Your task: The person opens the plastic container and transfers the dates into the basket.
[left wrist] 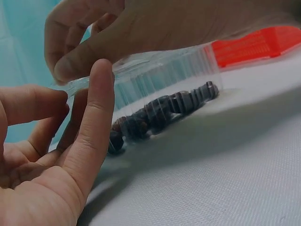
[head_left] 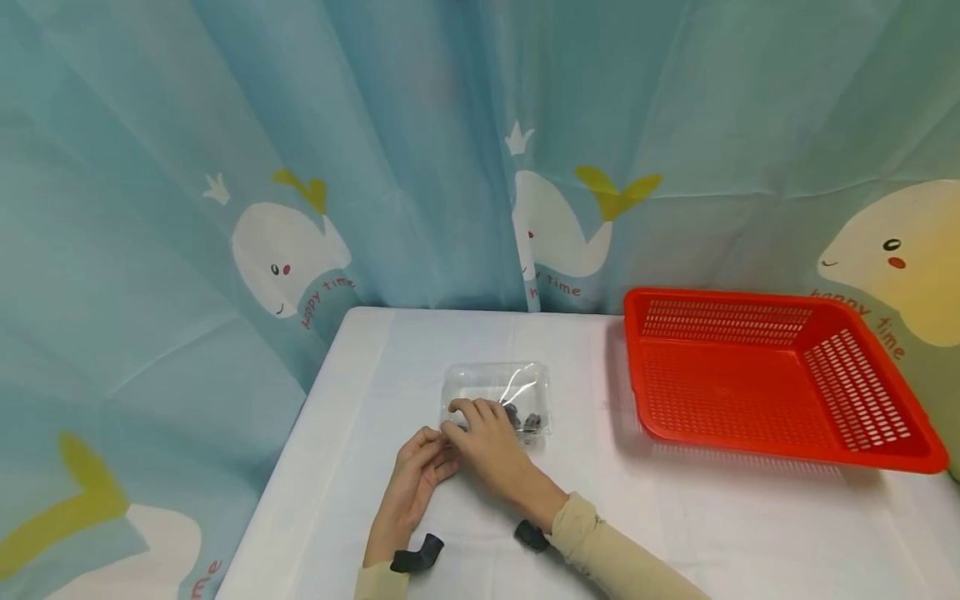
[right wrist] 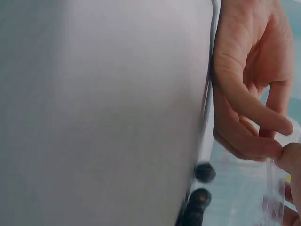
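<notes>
A clear plastic box (head_left: 480,381) stands on the white table, with several small dark round pieces (left wrist: 157,110) along its bottom. At its near left corner my two hands meet. My left hand (head_left: 415,473) pinches the box's upper edge between thumb and fingers in the left wrist view. From above, my right hand (head_left: 491,446) pinches the same edge with its thumb and curled fingers, and covers part of the box in the head view. The fingertips of both hands lie close together at the rim.
A red perforated basket (head_left: 720,392) stands on the table (head_left: 577,492) to the right. Black straps or camera mounts (head_left: 418,554) show at both wrists. Behind the table hangs a blue curtain (head_left: 435,158) printed with white whales.
</notes>
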A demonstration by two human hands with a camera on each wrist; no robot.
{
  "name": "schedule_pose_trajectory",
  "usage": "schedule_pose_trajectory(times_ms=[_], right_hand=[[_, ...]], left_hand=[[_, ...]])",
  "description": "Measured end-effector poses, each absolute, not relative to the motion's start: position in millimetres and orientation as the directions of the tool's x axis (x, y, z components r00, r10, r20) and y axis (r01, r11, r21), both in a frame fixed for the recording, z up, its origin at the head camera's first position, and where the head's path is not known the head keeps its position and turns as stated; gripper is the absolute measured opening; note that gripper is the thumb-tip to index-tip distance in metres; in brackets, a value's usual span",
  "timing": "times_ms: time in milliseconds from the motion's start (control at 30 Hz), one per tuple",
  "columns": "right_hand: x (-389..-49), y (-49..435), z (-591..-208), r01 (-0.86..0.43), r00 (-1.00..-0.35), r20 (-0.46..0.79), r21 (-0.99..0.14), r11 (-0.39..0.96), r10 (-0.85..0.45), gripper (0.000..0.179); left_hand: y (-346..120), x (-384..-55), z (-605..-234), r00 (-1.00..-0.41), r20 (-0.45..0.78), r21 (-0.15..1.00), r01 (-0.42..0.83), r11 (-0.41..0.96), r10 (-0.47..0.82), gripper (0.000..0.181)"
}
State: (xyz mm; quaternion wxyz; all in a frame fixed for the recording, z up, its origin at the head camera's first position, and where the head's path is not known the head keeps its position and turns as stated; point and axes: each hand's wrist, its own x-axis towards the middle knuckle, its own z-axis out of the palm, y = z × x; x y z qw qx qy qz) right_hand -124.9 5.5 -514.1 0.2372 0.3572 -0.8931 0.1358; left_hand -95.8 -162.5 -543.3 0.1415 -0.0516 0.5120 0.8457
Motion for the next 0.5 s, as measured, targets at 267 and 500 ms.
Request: schedule_pose_trajectory(times_ms=[267,500], right_hand=[[-123,18,-511,-0.726,-0.604,0.528,-0.054,0.686,-0.597,0.022],[-120,35,-510,-0.716,-0.609,0.529,-0.046,0.696,-0.591,0.025]], left_hand=[[-163,-98,-543,-0.959,-0.208,0.86,-0.273,-0.43,0.193,0.009],[-163,-97,-542,-0.958,-0.21,0.862,-0.276,-0.424,0.196,0.008]])
